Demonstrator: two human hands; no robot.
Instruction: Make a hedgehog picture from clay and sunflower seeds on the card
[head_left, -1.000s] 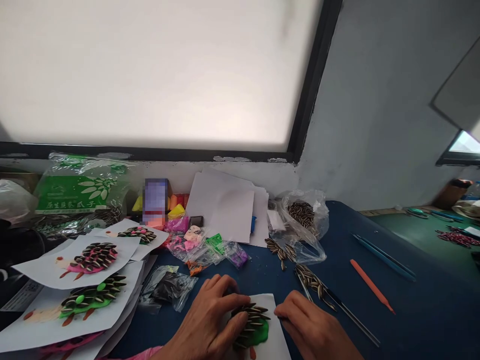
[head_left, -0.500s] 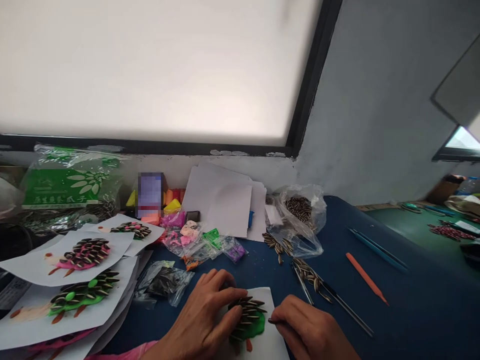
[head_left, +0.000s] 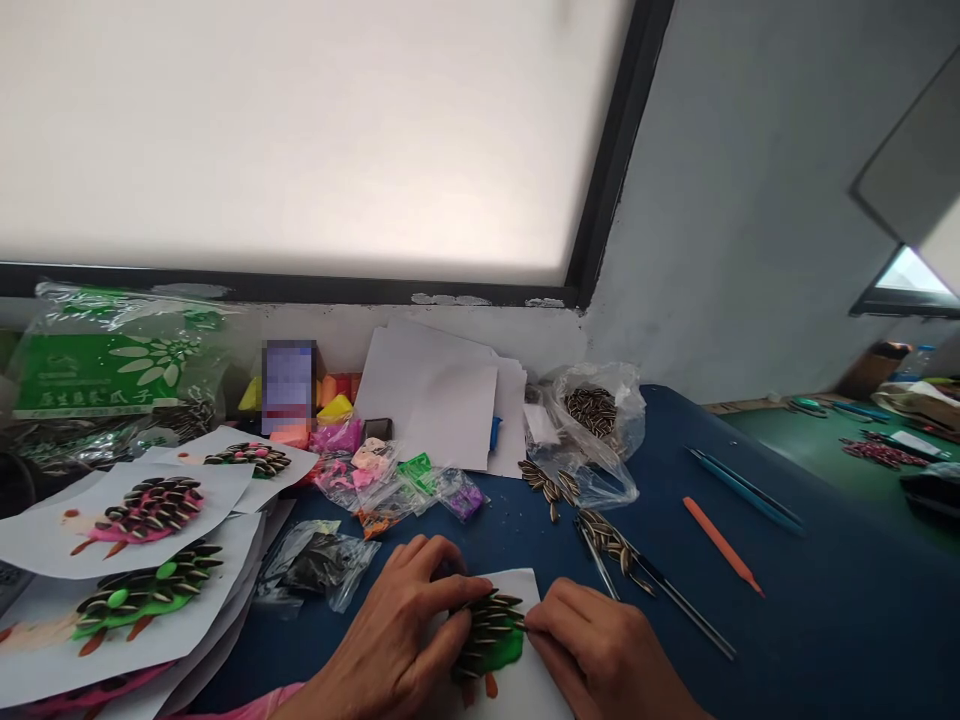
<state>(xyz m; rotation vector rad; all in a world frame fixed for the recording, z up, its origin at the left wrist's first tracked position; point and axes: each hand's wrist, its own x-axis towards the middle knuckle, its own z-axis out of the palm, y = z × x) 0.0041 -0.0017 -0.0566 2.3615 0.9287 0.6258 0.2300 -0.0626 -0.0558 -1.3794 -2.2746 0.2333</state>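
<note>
A green clay hedgehog shape [head_left: 504, 655], covered with rows of striped sunflower seeds and with a small brown foot, lies on a white paper sheet [head_left: 532, 692] at the bottom centre. My left hand [head_left: 394, 625] rests over its left side, thumb and forefinger spread apart and touching the seeded part; its other fingers are partly hidden. Thumb and forefinger of my right hand [head_left: 611, 650] are pinched on a sunflower seed [head_left: 524, 622], mostly covered by the fingertips, at the right edge of the green clay.
Finished seed pictures [head_left: 150, 510] are piled at left. Bagged coloured clay [head_left: 416, 475], black clay in a bag [head_left: 322, 562] and white sheets [head_left: 427, 400] lie behind. Loose seeds [head_left: 607, 540], a seed bag [head_left: 592, 412], tweezers [head_left: 694, 610], an orange tool [head_left: 724, 548] and blue tweezers [head_left: 746, 490] lie right.
My right hand has moved left, bringing the seed from beside the clay to its right edge. My left hand stays on the hedgehog. The view has shifted slightly.
</note>
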